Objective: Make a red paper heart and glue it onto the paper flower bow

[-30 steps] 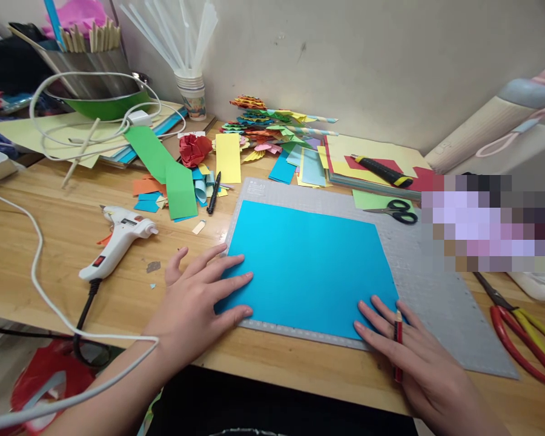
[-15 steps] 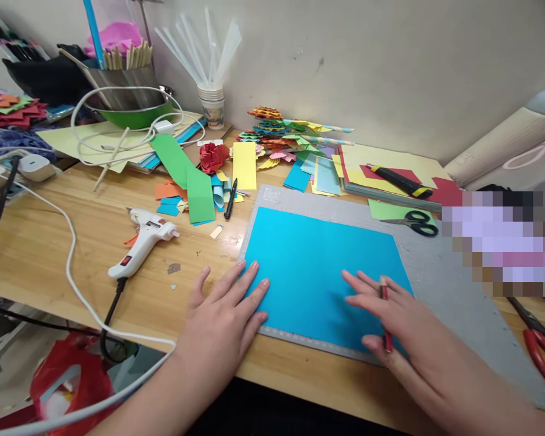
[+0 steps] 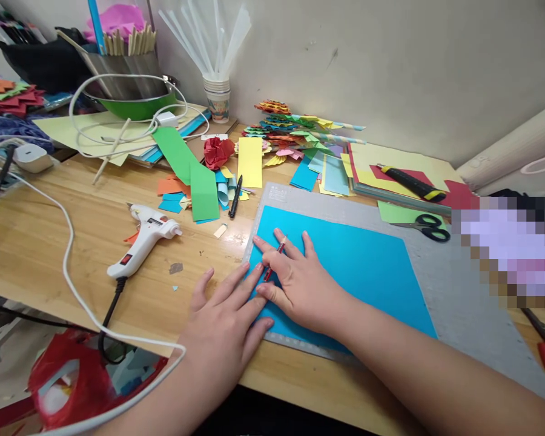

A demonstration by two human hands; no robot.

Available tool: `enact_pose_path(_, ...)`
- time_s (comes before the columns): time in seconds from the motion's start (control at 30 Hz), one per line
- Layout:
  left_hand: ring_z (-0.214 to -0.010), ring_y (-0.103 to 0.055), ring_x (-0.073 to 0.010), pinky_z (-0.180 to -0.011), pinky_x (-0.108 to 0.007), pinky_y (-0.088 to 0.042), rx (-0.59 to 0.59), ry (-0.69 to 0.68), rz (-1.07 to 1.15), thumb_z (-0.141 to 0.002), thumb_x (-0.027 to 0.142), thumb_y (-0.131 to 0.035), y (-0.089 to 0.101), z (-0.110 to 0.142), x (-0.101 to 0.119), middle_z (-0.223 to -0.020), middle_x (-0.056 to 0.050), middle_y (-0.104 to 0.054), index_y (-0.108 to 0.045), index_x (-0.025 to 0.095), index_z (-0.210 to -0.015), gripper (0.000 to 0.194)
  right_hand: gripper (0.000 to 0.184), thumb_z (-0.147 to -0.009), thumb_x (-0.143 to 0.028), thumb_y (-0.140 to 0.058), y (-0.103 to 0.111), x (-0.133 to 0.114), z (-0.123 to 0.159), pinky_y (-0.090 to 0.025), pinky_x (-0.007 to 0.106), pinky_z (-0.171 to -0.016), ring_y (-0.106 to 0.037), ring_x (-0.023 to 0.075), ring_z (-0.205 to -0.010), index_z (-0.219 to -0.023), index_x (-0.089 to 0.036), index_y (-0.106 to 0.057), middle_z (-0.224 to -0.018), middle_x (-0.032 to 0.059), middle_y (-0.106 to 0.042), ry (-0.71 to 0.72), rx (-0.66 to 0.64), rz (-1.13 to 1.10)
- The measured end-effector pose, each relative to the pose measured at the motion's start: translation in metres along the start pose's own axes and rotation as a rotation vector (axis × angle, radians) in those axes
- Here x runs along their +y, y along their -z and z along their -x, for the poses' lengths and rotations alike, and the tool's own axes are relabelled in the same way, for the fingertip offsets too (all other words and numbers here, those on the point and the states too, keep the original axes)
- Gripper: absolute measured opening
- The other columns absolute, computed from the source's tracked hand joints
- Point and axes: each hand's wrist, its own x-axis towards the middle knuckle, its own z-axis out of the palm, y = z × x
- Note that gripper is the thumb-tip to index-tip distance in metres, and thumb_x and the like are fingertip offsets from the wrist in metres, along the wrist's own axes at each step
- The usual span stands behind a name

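Both hands meet at the blue sheet's left side

And here's the left hand (image 3: 224, 327), fingers spread, palm down, its fingertips over the left edge of the blue sheet (image 3: 367, 266), probably to stop it sliding. Across comes the right hand (image 3: 304, 281), fingers fanned on that same side, a pencil (image 3: 280, 247) tucked between them; that grip seems to leave the fingertips free to press. The hands are right beside each other, though whether thumb and finger actually touch is hard to tell.

The sheet lies flat on a grey cutting mat (image 3: 454, 290), a firm backing over the wooden table (image 3: 91, 212). Over on the left, a glue gun (image 3: 140, 242) lies on its side near a folded green strip (image 3: 204, 188). Beyond the mat's far side, a craft knife (image 3: 411, 181) rests on stacked paper, with scissors (image 3: 421, 226) just below. Behind it all, a straw-filled cup (image 3: 218, 103) stands by the pale wall (image 3: 390, 60).
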Motion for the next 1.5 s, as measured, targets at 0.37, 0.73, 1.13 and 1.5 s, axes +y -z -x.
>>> enact_pose_path(0.37,-0.128,-0.047,-0.0238,-0.113,-0.050,-0.007,-0.003,0.004,0.000,-0.091,0.041,-0.049,-0.0009,0.0011,-0.0007,-0.135,0.001,-0.057,-0.067,0.030,-0.098,0.022,0.047,-0.096,-0.053,-0.030,-0.0002,0.0005,0.0001,0.000,0.069,-0.109,-0.010,0.0308,-0.144,-0.132,-0.026,-0.044,-0.155,-0.0030,-0.026,0.011,-0.011,0.021)
enact_pose_path(0.73,-0.127,-0.049,-0.0258,-0.110,-0.053,-0.011,0.028,0.024,0.011,-0.092,0.040,-0.046,-0.0021,0.0022,0.0015,-0.134,0.000,-0.057,-0.067,0.029,-0.095,0.024,0.041,-0.095,-0.053,-0.032,0.0034,-0.0003,-0.0002,0.000,0.071,-0.108,-0.012,0.0319,-0.144,-0.118,-0.025,-0.050,-0.154,-0.0018,-0.027,0.025,-0.019,0.011)
enact_pose_path(1.13,-0.127,-0.049,-0.0255,-0.113,-0.052,-0.009,0.024,0.000,0.006,-0.090,0.041,-0.050,-0.0020,0.0023,-0.0017,-0.136,-0.001,-0.056,-0.068,0.029,-0.098,0.023,0.044,-0.096,-0.054,-0.031,0.0002,-0.0022,0.0004,-0.001,0.073,-0.107,-0.013,0.0315,-0.144,-0.125,-0.025,-0.047,-0.155,-0.0001,-0.025,0.009,-0.011,0.031)
enact_pose_path(1.5,-0.126,-0.049,-0.0248,-0.112,-0.050,-0.010,0.019,-0.006,0.011,-0.091,0.040,-0.049,-0.0016,0.0005,-0.0013,-0.135,-0.002,-0.057,-0.068,0.028,-0.095,0.023,0.043,-0.095,-0.054,-0.031,-0.0002,-0.0034,0.0006,-0.002,0.074,-0.106,-0.014,0.0316,-0.144,-0.123,-0.026,-0.049,-0.155,0.0005,-0.026,-0.010,-0.012,0.035)
